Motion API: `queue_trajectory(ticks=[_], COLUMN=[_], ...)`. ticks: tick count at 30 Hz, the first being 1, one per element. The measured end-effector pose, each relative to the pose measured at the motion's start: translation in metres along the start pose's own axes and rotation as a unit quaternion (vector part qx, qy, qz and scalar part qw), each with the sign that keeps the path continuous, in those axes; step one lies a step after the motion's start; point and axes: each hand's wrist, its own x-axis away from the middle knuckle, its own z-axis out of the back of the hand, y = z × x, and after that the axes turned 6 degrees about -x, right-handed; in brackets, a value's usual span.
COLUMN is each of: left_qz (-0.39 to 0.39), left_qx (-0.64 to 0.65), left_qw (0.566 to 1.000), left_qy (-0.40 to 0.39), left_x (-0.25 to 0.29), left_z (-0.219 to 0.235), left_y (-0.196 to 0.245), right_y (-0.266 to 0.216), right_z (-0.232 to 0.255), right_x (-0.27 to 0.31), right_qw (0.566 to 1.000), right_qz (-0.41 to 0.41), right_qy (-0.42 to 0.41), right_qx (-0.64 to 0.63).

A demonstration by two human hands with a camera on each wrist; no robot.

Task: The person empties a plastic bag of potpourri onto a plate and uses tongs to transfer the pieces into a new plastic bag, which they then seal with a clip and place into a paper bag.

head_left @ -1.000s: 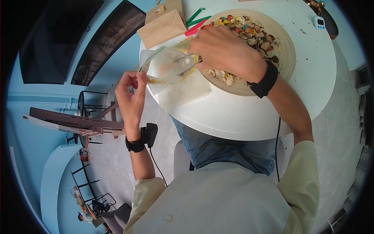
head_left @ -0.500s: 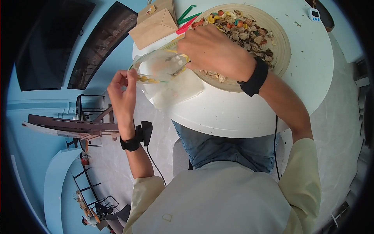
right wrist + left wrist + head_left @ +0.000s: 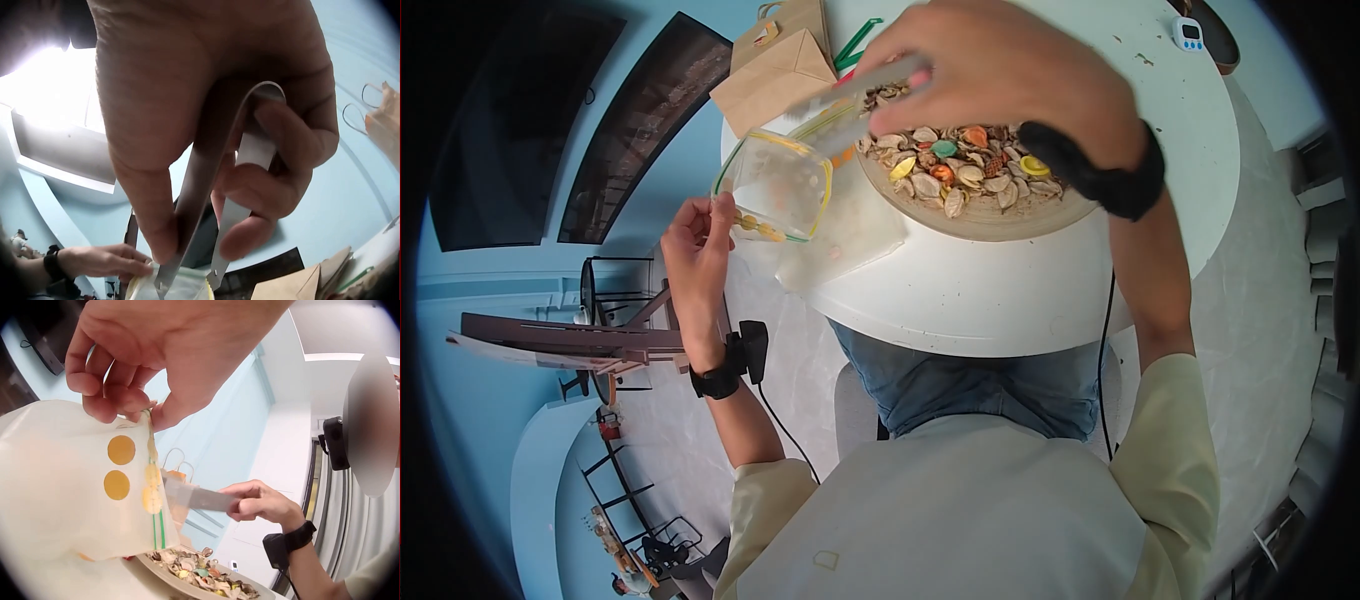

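My left hand (image 3: 697, 262) pinches the edge of a clear zip bag (image 3: 785, 190) with a yellow and green rim; its mouth stands open. In the left wrist view the bag (image 3: 69, 487) shows yellow dots beside the left hand (image 3: 156, 356). Metal tongs (image 3: 209, 150) are held by my right hand (image 3: 219, 94), thumb on one arm and fingers on the other. The tong tips are near the bag's mouth. Beneath the right hand (image 3: 1020, 80) lies a round plate (image 3: 1000, 228) of dried petals and colored pieces (image 3: 970, 175), partly hidden by that hand.
Behind the bag, a brown paper bag (image 3: 775, 80) stands at the table's far left, beside green clips (image 3: 858, 45). A white timer (image 3: 1188, 34) sits at the far right by a dark tray (image 3: 1222, 45). A pale flat packet (image 3: 850, 245) lies under the zip bag.
My right hand has lifted away from the bag and moved right, bringing the tongs into clearer view. The left hand still holds the bag, slightly farther left and lower in the head view.
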Motion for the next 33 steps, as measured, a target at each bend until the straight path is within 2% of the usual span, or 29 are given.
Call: queue_trajectory(ticks=[2, 4, 5, 6, 9, 10, 12, 16, 17, 19, 20, 22, 26, 29, 31, 32, 33], left_qz=[0.002, 0.003, -0.001, -0.004, 0.002, -0.001, -0.006, -0.01, -0.015, -0.02, -0.023, -0.028, -0.029, -0.036, -0.041, -0.042, -0.043], left_qx=[0.011, 0.021, 0.025, 0.028, 0.016, 0.022, 0.038, 0.034, 0.045, 0.056, 0.053, 0.053, 0.075, 0.101, 0.117, 0.123, 0.129], left_qw=[1.0, 0.999, 0.999, 0.999, 0.999, 0.998, 0.997, 0.996, 0.996, 0.995, 0.996, 0.996, 0.994, 0.992, 0.99, 0.989, 0.988], left_qy=[-0.012, -0.025, -0.028, -0.033, -0.052, -0.051, -0.06, -0.076, -0.075, -0.075, -0.071, -0.073, -0.069, -0.07, -0.072, -0.071, -0.071], left_x=[0.001, 0.0, -0.002, -0.003, -0.006, -0.007, -0.006, -0.009, -0.009, -0.01, -0.01, -0.01, -0.009, -0.008, -0.008, -0.007, -0.007], left_z=[-0.005, -0.01, -0.013, -0.016, -0.021, -0.025, -0.03, -0.041, -0.043, -0.045, -0.046, -0.047, -0.043, -0.047, -0.049, -0.05, -0.051], left_y=[0.001, 0.003, 0.004, 0.003, 0.004, 0.003, -0.001, -0.004, -0.004, -0.004, -0.003, 0.0, 0.004, 0.005, 0.005, 0.006, 0.007], right_y=[0.034, 0.039, 0.034, -0.004, 0.001, 0.03, 0.01, -0.008, -0.011, -0.015, -0.015, -0.015, -0.012, -0.006, -0.001, -0.003, -0.006], right_z=[0.023, 0.032, 0.037, 0.031, 0.04, 0.052, 0.047, 0.055, 0.054, 0.044, 0.039, 0.031, 0.018, 0.015, 0.014, 0.015, 0.016], right_x=[0.019, 0.024, 0.037, 0.05, 0.052, 0.042, 0.033, 0.056, 0.065, 0.084, 0.088, 0.094, 0.093, 0.091, 0.09, 0.088, 0.085], right_qw=[0.999, 0.997, 0.996, 0.994, 0.984, 0.981, 0.973, 0.952, 0.951, 0.949, 0.947, 0.941, 0.945, 0.949, 0.953, 0.952, 0.952], right_qz=[-0.033, -0.068, -0.086, -0.105, -0.166, -0.181, -0.214, -0.286, -0.288, -0.215, -0.221, -0.173, -0.126, -0.116, -0.052, -0.052, -0.086], right_qy=[-0.006, -0.01, -0.013, -0.015, -0.022, -0.023, -0.03, -0.043, -0.045, -0.017, -0.018, -0.005, 0.01, -0.021, 0.003, 0.003, -0.024], right_qx=[0.013, 0.026, 0.031, 0.036, 0.055, 0.066, 0.079, 0.104, 0.105, 0.232, 0.232, 0.292, 0.301, 0.292, 0.3, 0.301, 0.292])
